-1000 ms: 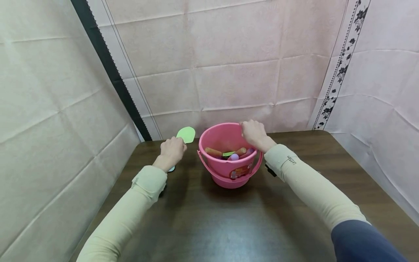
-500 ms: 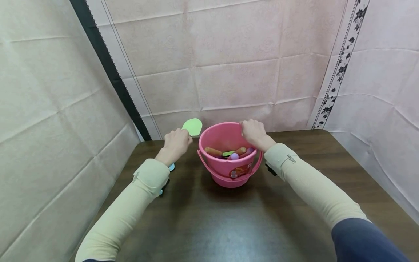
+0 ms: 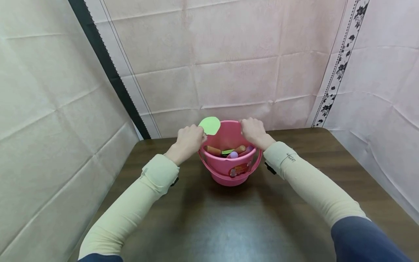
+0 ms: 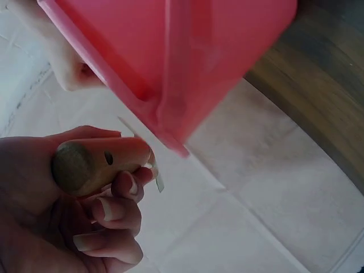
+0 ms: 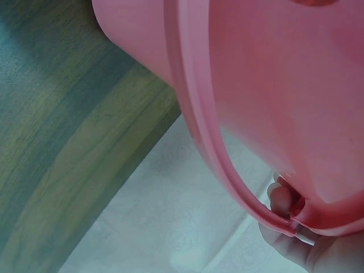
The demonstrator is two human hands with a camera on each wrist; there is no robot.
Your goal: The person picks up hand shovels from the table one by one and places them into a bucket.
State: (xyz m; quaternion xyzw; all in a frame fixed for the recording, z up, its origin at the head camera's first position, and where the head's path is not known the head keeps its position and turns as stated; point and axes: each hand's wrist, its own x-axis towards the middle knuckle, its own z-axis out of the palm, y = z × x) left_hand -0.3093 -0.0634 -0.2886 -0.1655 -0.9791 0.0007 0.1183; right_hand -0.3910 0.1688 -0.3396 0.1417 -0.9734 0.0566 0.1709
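My left hand (image 3: 188,142) holds a small green garden trowel (image 3: 210,125) by its wooden handle (image 4: 105,164), the fingers curled round it. Its rounded blade is up at the left rim of a pink bucket (image 3: 222,166), which stands upright on the table. My right hand (image 3: 253,133) grips the bucket's right rim near where the pink carrying handle (image 5: 219,162) joins. Down in the bucket lie wooden handles (image 3: 213,151), a green piece (image 3: 227,151) and a purple rounded end (image 3: 233,155); the lower parts of these are hidden.
The dark wooden table (image 3: 226,225) ends just behind the bucket. Pale cloth (image 3: 235,80) hangs behind it, with more cloth on the left and right sides.
My left hand has carried the trowel right and up, from beside the bucket to its left rim. Light blue bits seen near the left wrist are now hidden. My right hand stays put.
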